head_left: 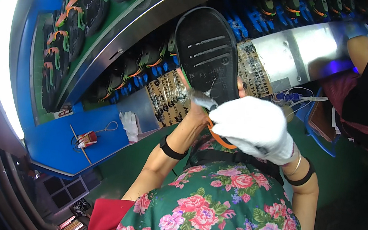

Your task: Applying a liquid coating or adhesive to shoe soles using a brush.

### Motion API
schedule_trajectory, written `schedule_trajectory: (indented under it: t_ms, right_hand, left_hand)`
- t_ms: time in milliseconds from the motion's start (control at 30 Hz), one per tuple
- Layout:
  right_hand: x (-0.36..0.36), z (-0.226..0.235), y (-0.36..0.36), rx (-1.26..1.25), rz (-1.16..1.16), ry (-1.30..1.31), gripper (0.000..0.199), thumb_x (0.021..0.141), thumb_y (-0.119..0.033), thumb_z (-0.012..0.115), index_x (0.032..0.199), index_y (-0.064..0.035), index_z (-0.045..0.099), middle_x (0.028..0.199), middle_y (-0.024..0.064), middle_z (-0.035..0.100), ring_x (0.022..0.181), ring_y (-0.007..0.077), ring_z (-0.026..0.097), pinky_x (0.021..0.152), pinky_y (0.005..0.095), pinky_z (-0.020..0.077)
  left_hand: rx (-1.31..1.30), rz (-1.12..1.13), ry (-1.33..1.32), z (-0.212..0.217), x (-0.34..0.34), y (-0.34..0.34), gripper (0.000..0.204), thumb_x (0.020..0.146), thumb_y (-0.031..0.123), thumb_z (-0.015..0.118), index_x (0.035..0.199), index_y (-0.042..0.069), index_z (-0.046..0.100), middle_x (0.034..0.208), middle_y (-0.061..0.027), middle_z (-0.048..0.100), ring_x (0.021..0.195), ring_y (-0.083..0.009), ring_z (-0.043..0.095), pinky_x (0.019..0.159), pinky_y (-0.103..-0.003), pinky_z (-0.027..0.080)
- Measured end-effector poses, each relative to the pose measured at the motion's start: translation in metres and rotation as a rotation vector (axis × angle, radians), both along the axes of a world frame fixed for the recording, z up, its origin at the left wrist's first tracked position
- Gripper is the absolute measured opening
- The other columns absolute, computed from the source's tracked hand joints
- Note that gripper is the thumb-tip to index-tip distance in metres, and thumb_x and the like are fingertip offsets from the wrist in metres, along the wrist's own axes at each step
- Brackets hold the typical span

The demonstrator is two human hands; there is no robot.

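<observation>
A black shoe (pixel 209 52) is held up in front of me with its underside facing me. Three pale slanted streaks cross its front part, and an orange edge shows at the near end. My bare left hand (pixel 198 110) grips it from below and behind, with fingertips showing past its right side. In a white glove, my right hand (pixel 253 124) is closed round what looks like a small brush (pixel 203 100). The brush's pale, blurred end lies against the lower part of the shoe. The glove hides most of its handle.
Shoes with orange and green straps (pixel 86 7) line the green conveyor at upper left, and more stand along the back. A blue table (pixel 56 137) holds a small red container (pixel 87 140) and a white glove (pixel 129 125). Another person (pixel 366 103) is at right.
</observation>
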State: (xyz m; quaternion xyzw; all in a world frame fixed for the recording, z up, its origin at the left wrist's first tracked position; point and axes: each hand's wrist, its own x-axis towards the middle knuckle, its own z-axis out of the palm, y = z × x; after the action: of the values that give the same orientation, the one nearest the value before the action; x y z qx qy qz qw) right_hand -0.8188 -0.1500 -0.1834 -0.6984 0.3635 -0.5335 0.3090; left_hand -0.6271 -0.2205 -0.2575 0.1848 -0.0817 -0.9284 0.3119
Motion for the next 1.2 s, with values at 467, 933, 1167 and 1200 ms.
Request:
schedule_trajectory:
  t_ms: [467,933,1167,1200]
  right_hand:
    - [0.0,-0.003,0.013,0.081,-0.102,-0.017,0.028,0.079,0.0,0.085,0.105,-0.0102,0.083,0.106,0.0101,0.081,0.099,0.0287,0.079,0.084,0.0387,0.0626]
    - [0.0,-0.009,0.02,0.039,-0.081,-0.024,0.033,0.084,-0.004,0.084,0.116,-0.0129,0.081,0.114,0.0078,0.08,0.099,0.0278,0.077,0.083,0.0383,0.0617]
    - [0.0,-0.007,0.023,0.152,-0.112,-0.132,0.024,0.076,0.0,0.085,0.098,-0.0107,0.082,0.101,0.0118,0.081,0.094,0.0301,0.078,0.082,0.0384,0.0621]
    - [0.0,-0.007,0.024,0.112,-0.11,-0.095,0.023,0.076,-0.001,0.085,0.097,-0.0101,0.082,0.101,0.0117,0.081,0.095,0.0305,0.078,0.081,0.0386,0.062]
  left_hand:
    - [-0.157,0.024,0.031,0.003,0.005,-0.018,0.123,0.07,0.104,0.054,0.13,-0.004,0.058,0.109,-0.0203,0.067,0.114,-0.0415,0.066,0.099,-0.058,0.059]
    - [-0.18,0.095,0.068,0.013,-0.001,-0.031,0.13,0.061,0.107,0.053,0.116,-0.011,0.063,0.099,-0.0236,0.07,0.108,-0.0438,0.07,0.095,-0.054,0.061]
    - [-0.32,0.082,0.075,0.017,-0.005,-0.035,0.102,0.078,0.086,0.07,0.117,-0.008,0.063,0.1,-0.0202,0.071,0.104,-0.0338,0.072,0.102,-0.048,0.057]
    - [-0.336,0.083,0.079,0.018,-0.006,-0.035,0.095,0.083,0.08,0.074,0.117,-0.008,0.063,0.1,-0.0194,0.071,0.103,-0.0319,0.072,0.103,-0.047,0.056]
